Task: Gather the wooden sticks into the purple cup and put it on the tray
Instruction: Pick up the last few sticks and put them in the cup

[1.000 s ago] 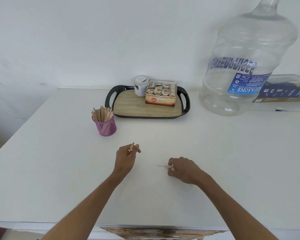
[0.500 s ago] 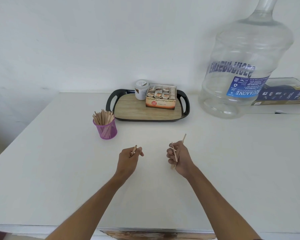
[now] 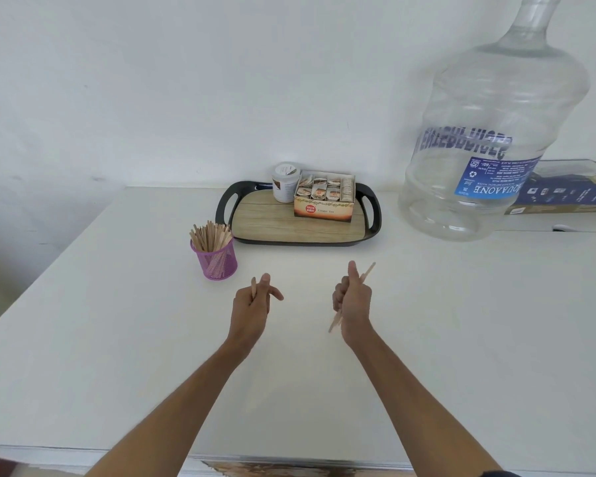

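A purple mesh cup (image 3: 217, 261) stands on the white table, left of the tray, with several wooden sticks (image 3: 210, 235) upright in it. The black tray with a wood-look floor (image 3: 265, 223) lies behind it to the right. My left hand (image 3: 252, 304) grips a wooden stick (image 3: 253, 287) below and right of the cup. My right hand (image 3: 353, 301) holds wooden sticks (image 3: 367, 273) that poke out above and below the fist.
On the tray stand a white jar (image 3: 284, 182) and an open tea box (image 3: 326, 197). A big clear water bottle (image 3: 486, 139) stands at the back right, with a dark blue box (image 3: 572, 192) behind it. The table's front edge (image 3: 186, 452) is near me.
My right hand picked a stick off the table and lifted, now holding its sticks upright. My left hand turned a little, keeping its stick.
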A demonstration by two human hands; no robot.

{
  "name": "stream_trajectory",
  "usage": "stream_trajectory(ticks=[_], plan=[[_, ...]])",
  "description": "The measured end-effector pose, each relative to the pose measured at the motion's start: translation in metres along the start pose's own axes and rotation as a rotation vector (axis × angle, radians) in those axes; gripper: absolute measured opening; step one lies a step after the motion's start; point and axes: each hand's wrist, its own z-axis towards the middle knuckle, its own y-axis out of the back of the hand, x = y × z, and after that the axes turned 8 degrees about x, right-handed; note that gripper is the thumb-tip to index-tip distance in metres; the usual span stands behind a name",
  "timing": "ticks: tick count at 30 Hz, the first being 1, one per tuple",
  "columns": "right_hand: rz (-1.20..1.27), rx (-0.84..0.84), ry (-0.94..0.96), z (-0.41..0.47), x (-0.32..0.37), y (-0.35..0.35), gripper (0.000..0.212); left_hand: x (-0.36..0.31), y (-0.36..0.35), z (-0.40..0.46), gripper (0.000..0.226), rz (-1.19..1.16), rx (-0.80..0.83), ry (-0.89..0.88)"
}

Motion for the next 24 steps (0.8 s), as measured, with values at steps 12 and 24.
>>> stream_trajectory(ticks=[12,24], plan=[[-0.351,-0.017,0.335,-0.031,-0.058,-0.014,0.061,0.021,-0.015,-0.019,0.065,0.089,0.011,0.029],[-0.359,0.005,0.496,-0.029,-0.044,-0.015,0.055,0.018,-0.014,-0.01,0.062,-0.013,0.008,-0.024]])
